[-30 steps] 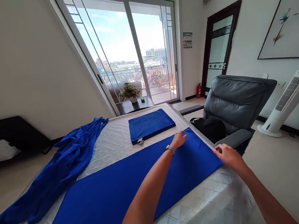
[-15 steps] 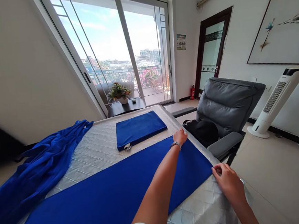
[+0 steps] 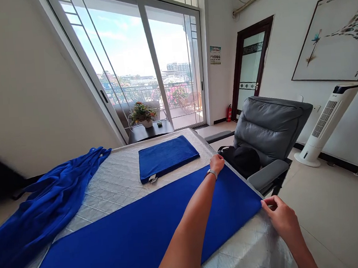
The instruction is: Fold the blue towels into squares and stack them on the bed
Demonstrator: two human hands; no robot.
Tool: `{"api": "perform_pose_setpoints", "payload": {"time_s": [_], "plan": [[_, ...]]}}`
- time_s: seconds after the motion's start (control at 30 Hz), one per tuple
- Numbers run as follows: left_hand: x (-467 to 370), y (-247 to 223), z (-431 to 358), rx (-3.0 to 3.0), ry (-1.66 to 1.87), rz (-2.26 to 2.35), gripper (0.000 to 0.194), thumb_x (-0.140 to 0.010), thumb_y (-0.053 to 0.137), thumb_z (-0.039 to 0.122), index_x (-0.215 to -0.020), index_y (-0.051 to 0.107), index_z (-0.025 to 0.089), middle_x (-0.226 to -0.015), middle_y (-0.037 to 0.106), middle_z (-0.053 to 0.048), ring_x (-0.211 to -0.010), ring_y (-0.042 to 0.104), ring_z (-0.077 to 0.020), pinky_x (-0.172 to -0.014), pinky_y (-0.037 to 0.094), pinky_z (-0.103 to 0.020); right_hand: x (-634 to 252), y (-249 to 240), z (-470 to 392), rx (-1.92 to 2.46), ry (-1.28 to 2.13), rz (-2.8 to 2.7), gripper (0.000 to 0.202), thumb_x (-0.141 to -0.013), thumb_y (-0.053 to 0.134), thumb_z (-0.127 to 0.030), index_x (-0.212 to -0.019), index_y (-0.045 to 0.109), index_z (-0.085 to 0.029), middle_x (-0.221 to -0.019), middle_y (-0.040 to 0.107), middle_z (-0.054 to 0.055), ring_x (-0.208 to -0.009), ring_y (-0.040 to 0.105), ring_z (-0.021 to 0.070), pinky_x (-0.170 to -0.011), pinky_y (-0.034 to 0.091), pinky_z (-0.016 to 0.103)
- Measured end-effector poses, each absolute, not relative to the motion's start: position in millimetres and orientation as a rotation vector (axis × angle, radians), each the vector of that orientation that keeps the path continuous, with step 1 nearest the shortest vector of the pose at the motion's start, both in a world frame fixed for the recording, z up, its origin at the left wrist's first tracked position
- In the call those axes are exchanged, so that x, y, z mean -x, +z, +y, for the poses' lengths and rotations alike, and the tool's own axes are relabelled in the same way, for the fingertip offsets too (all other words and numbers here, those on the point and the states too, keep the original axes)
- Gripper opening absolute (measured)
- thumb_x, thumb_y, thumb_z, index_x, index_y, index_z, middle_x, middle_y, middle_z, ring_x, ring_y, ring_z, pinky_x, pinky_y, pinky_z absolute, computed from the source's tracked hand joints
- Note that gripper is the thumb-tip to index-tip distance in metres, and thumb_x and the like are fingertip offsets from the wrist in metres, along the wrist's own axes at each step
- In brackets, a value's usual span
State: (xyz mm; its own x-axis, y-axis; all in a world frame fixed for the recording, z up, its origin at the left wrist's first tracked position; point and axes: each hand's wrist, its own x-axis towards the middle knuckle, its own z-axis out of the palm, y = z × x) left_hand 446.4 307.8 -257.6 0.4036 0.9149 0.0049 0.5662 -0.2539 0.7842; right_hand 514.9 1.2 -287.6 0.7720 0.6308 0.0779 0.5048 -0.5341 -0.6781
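"Blue cloth, long strip. Where?"

"Flat, slantwise on the quilted bed, one end by the edge nearest the armchair."

"Hands?"

"Right hand: thumb and fingertip pinching the near corner of that end. Left hand: curled at the far corner, seems to be gripping it; contact partly hidden."

"Why a corner each?"

"Probably keeps that end straight and taut, no skew. Left arm has to cross the strip to reach the far one."

"Around it?"

"Folded blue piece just beyond the long edge, white tag showing; set apart, I'd guess, to leave the strip room. Crumpled blue heap along the bed's left side, likely pushed out of the way. Past the gripped end, black bag on the armchair."
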Motion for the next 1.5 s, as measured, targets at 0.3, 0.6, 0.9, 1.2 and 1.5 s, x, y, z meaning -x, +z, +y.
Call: {"api": "perform_pose_setpoints", "payload": {"time_s": [0.3, 0.6, 0.9, 1.2, 1.5], "plan": [[-434, -222, 309, -1.763, 0.772, 1.043, 0.025, -0.082, 0.068, 0.023, -0.103, 0.081, 0.015, -0.090, 0.079, -0.010, -0.079, 0.071, -0.0177, -0.076, 0.054, -0.028, -477, -229, -18, 2.069, 0.165, -0.851, 0.040, -0.084, 0.054, -0.068, -0.087, 0.066, -0.030, -0.090, 0.077, 0.007, -0.081, 0.071, 0.0291, -0.071, 0.055, 0.038], [-237, -179, 340, -1.698, 0.895, 1.002, 0.029, -0.075, 0.073, 0.032, -0.095, 0.082, 0.013, -0.084, 0.078, -0.008, -0.071, 0.066, -0.0144, -0.070, 0.053, -0.026, -296, -191, 22, 1.549, 0.077, -1.445, 0.022, -0.101, 0.049, -0.043, -0.092, 0.064, -0.029, -0.085, 0.072, 0.002, -0.075, 0.069, 0.0218, -0.069, 0.057, 0.035], [49, -176, 318, -1.672, 0.916, 1.314, 0.040, -0.062, 0.074, 0.040, -0.090, 0.081, 0.012, -0.084, 0.079, -0.008, -0.075, 0.068, -0.0186, -0.076, 0.054, -0.032, -59, -203, 55, 1.301, 0.009, -2.032, 0.017, -0.088, 0.063, -0.008, -0.084, 0.061, -0.024, -0.076, 0.067, 0.000, -0.067, 0.064, 0.0189, -0.056, 0.047, 0.027], [166, -229, 289, -1.742, 0.743, 1.680, 0.034, -0.063, 0.069, 0.027, -0.093, 0.081, 0.015, -0.087, 0.080, -0.005, -0.083, 0.072, -0.0227, -0.077, 0.053, -0.030, 37, -226, 57, 1.277, 0.224, -2.485, 0.005, -0.091, 0.067, -0.017, -0.092, 0.072, -0.018, -0.092, 0.073, 0.008, -0.085, 0.069, 0.0237, -0.061, 0.050, 0.031], [166, -252, 291, -1.872, 0.613, 1.919, 0.038, -0.077, 0.069, 0.021, -0.115, 0.074, 0.016, -0.102, 0.079, -0.008, -0.098, 0.072, -0.0217, -0.087, 0.050, -0.026, 44, -262, 49, 1.288, 0.250, -2.534, 0.008, -0.090, 0.069, -0.020, -0.091, 0.075, -0.015, -0.091, 0.072, 0.011, -0.088, 0.070, 0.0254, -0.064, 0.054, 0.033]]}}
